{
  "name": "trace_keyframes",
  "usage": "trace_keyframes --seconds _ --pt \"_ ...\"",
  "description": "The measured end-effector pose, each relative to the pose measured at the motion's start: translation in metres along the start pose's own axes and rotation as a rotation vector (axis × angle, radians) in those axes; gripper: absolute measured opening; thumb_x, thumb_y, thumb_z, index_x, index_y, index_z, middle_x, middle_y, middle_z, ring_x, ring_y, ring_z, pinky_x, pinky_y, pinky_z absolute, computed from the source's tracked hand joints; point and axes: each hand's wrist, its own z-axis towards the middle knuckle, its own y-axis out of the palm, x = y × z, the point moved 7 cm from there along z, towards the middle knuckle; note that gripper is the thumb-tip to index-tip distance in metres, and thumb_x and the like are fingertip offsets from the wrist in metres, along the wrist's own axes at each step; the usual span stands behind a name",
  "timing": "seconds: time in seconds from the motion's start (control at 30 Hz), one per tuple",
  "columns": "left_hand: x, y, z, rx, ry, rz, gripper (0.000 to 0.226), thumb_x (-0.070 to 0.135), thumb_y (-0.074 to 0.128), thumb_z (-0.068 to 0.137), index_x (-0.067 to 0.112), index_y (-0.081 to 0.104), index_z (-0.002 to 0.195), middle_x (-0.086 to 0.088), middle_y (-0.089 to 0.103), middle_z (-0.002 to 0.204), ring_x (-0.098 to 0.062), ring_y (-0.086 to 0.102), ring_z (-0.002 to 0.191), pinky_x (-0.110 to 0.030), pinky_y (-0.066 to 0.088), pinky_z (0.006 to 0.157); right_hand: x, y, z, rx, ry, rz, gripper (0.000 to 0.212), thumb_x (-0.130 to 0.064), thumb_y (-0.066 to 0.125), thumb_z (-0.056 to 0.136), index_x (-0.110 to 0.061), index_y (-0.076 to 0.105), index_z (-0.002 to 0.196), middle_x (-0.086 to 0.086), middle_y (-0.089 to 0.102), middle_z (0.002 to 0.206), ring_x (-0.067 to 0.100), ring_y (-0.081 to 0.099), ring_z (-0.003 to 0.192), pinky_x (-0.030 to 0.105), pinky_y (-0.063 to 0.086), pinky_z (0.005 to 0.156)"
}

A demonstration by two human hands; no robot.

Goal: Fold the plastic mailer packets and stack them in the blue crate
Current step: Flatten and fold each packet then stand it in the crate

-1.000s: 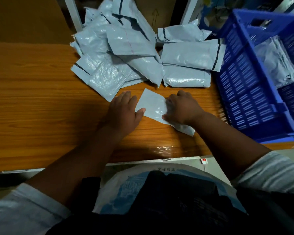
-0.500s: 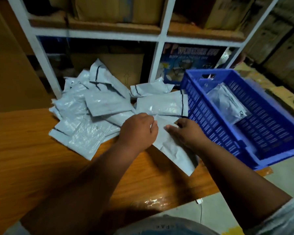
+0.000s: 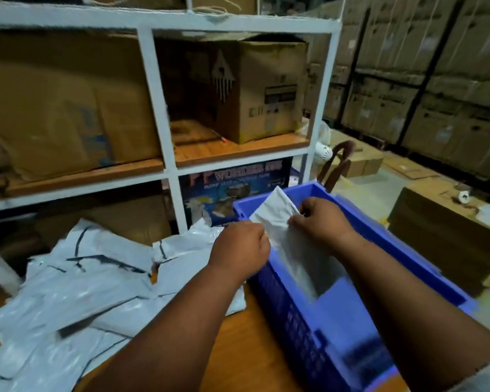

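Both hands (image 3: 277,236) pinch a pale grey mailer (image 3: 275,213) above the blue crate (image 3: 379,239).

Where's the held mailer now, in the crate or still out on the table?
Over the crate, not released: the mailer packet hangs into the blue crate, pinched by the left hand and right hand.

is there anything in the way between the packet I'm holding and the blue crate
Nothing visible. Both hands, left and right, hold the packet over the open crate, already inside its rim.

Dim indoor light, heavy motion blur esp. bottom, wide-angle bending at edges.
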Motion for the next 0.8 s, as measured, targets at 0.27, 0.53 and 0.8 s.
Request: trace_keyframes --seconds 0.27,0.53,0.8 --pt "0.043 0.071 0.040 -0.110 -0.012 0.066 0.027 0.036 0.055 0.103 0.016 0.067 0.092 -0.006 0.067 0.095 -0.031 0.061 0.093 -0.039 0.045 0.072 0.083 0.008 0.069 -0.121 0.000 -0.225 0.020 -0.024 0.065 0.093 -0.021 0.052 0.077 0.005 0.063 0.086 0.033 0.062 0.087 0.033 0.041 0.073" --pt "0.035 0.095 0.059 -0.132 -0.114 0.154 0.039 0.038 0.054 0.102 0.020 0.045 0.069 0.001 0.047 0.068 -0.033 0.057 0.075 -0.038 0.026 0.067 0.122 0.079 0.103 -0.283 -0.025 -0.284 0.040 -0.024 0.060 0.095 -0.015 0.065 0.134 0.009 0.064 0.143 0.033 0.065 0.125 0.042 0.054 0.101" --pt "0.034 0.097 0.059 -0.108 -0.070 0.202 0.038 0.035 0.055 0.103 0.016 0.052 0.069 -0.005 0.053 0.066 -0.028 0.052 0.064 -0.036 0.024 0.067 0.130 0.083 0.120 -0.219 -0.149 -0.571 0.045 -0.017 0.057 0.102 -0.012 0.057 0.147 0.005 0.061 0.146 0.028 0.064 0.130 0.045 0.060 0.092"
